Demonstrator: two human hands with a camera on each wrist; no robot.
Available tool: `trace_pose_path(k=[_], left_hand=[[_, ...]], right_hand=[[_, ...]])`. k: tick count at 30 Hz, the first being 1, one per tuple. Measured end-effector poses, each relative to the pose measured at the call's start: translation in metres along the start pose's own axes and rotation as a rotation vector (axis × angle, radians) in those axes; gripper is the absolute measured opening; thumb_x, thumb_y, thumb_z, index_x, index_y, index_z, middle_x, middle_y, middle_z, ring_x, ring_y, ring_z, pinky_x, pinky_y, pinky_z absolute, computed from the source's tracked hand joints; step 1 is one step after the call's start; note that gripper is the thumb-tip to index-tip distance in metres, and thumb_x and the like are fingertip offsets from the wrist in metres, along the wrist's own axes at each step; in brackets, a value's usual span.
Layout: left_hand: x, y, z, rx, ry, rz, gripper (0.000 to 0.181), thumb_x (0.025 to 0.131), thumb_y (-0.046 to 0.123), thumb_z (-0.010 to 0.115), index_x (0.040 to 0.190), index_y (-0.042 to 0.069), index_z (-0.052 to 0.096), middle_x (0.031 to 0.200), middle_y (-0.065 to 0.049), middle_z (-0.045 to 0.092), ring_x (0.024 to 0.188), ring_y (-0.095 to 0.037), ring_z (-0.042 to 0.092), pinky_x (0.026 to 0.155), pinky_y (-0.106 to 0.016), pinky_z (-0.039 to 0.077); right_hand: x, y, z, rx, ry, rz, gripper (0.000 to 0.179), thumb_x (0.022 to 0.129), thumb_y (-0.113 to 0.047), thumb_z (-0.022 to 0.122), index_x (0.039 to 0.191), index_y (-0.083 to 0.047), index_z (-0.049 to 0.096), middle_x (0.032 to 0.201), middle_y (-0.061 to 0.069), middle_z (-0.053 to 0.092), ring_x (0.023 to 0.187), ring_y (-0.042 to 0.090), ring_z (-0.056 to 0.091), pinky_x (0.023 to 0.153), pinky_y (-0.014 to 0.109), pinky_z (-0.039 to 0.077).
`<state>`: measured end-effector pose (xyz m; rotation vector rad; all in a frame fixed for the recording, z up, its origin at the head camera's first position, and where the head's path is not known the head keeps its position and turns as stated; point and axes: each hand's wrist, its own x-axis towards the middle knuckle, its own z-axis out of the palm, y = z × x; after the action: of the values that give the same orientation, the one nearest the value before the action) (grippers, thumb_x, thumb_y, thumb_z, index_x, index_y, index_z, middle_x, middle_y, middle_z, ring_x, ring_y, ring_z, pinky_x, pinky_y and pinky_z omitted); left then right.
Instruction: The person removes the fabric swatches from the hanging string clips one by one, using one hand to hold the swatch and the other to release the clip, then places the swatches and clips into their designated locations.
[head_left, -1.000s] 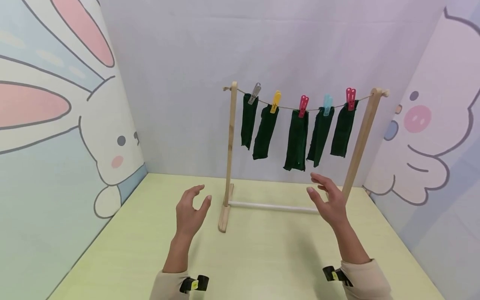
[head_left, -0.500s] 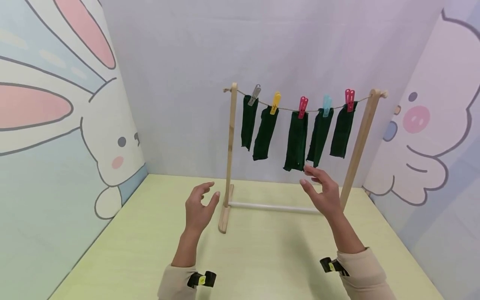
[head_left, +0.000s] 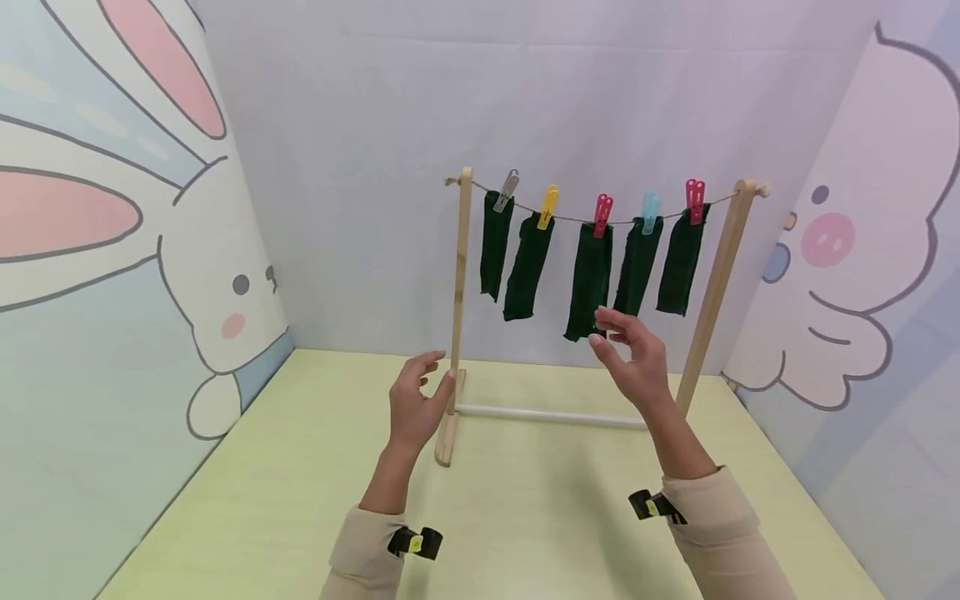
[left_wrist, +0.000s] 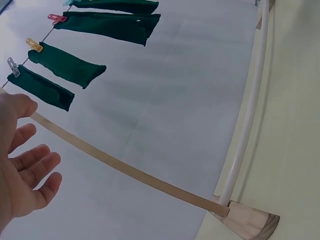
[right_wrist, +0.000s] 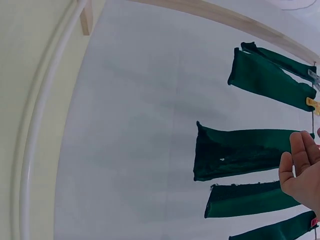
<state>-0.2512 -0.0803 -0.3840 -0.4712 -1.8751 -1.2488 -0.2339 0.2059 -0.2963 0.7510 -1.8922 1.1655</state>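
Here we are looking at a small wooden drying rack (head_left: 459, 317) standing on the pale green desk (head_left: 525, 517), with five dark green cloth strips hanging from its string. Each strip is hanging from a peg: grey (head_left: 510, 188), yellow (head_left: 549, 205), pink (head_left: 602, 213), light blue (head_left: 649, 210) and a second pink one (head_left: 694, 198). Our right hand (head_left: 630, 360) is hovering just in front of the lower end of the middle cloth strip (head_left: 589, 279), the one under the first pink peg; its grip is lying open with relaxed fingers, holding nothing, and we cannot tell whether the fingertips are touching the cloth. Our left hand (head_left: 417, 402) is hanging near the rack's left post, close beside it, its grip also open and loosely spread, holding nothing.
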Motion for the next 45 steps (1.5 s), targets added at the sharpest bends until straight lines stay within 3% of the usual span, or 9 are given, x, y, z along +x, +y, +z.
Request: trace_pose_path(k=[5,14,24,33,38,45], left_hand=[[0.006,0.0,0.005,-0.028,0.008,-0.031,0.028,0.08,0.005,0.07,0.108,0.0,0.064,0.104,-0.012,0.062,0.091,-0.031,0.063,0.068,-0.044,0.049],[0.017,0.002,0.013,-0.093,0.016,-0.145,0.03,0.083,0.009,0.068,0.111,0.001,0.063,0.109,-0.012,0.06,0.094,-0.031,0.062,0.072,-0.046,0.049],[0.035,0.007,0.025,-0.153,-0.086,-0.211,0.038,0.084,0.014,0.068,0.117,-0.002,0.059,0.114,-0.018,0.058,0.1,-0.037,0.058,0.078,-0.05,0.046],[0.05,0.009,0.036,-0.18,-0.147,-0.28,0.04,0.087,0.018,0.065,0.123,0.006,0.056,0.119,-0.01,0.058,0.105,-0.029,0.057,0.084,-0.044,0.045],[0.054,0.012,0.043,-0.222,-0.198,-0.325,0.046,0.089,0.023,0.063,0.13,0.007,0.05,0.125,-0.009,0.054,0.11,-0.029,0.054,0.089,-0.044,0.043],[0.061,0.014,0.053,-0.221,-0.207,-0.347,0.051,0.09,0.024,0.062,0.135,0.008,0.044,0.13,-0.01,0.05,0.112,-0.027,0.053,0.092,-0.045,0.041]], right_hand=[[0.007,0.0,0.003,0.037,0.004,0.009,0.033,0.079,0.018,0.06,0.112,0.017,0.054,0.109,0.031,0.058,0.095,0.044,0.054,0.084,0.026,0.046],[0.017,-0.004,0.01,0.071,-0.005,0.035,0.034,0.081,0.013,0.061,0.114,0.018,0.053,0.112,0.03,0.057,0.098,0.042,0.056,0.084,0.042,0.047],[0.035,-0.003,0.016,0.096,0.002,0.039,0.036,0.083,0.009,0.062,0.117,0.016,0.053,0.112,0.03,0.058,0.098,0.043,0.056,0.083,0.045,0.048],[0.056,-0.015,0.019,0.053,-0.011,0.015,0.036,0.083,0.007,0.062,0.117,0.013,0.054,0.113,0.025,0.059,0.099,0.037,0.057,0.081,0.055,0.045],[0.068,-0.023,0.019,0.037,-0.026,-0.014,0.036,0.083,0.007,0.061,0.118,0.013,0.053,0.115,0.024,0.059,0.1,0.035,0.057,0.083,0.047,0.047],[0.082,-0.031,0.021,0.031,-0.057,-0.057,0.038,0.082,0.008,0.062,0.118,0.014,0.052,0.115,0.026,0.058,0.1,0.037,0.056,0.081,0.057,0.044]])
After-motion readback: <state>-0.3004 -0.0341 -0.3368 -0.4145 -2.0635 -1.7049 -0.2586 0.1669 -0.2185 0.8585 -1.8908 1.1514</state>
